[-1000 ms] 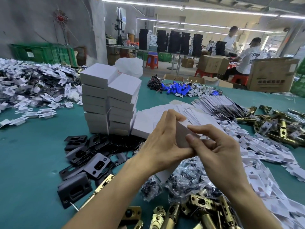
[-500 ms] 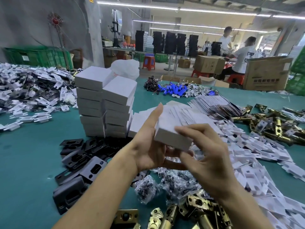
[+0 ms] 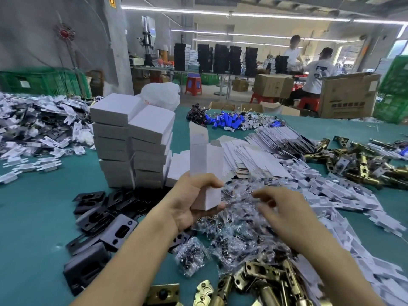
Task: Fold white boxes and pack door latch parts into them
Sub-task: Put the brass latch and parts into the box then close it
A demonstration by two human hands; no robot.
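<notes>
It was a factory packing floor: a long green table (image 3: 33,217) lay heaped with brass latches (image 3: 357,160) along its right edge, with folded white boxes (image 3: 123,138) stacked near its middle. Beyond its far edge two workers (image 3: 318,76) sat among cardboard cartons (image 3: 346,96) under strip lights (image 3: 198,12).

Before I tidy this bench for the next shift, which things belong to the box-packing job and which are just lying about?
Job: open white box, gripped upright by the left hand; right hand, over the clear bags of small parts; flat box blanks; stacked folded boxes; black strike plates; brass latches.
Lying about: blue cylinders; white plastic bag; red stool; cardboard cartons.
</notes>
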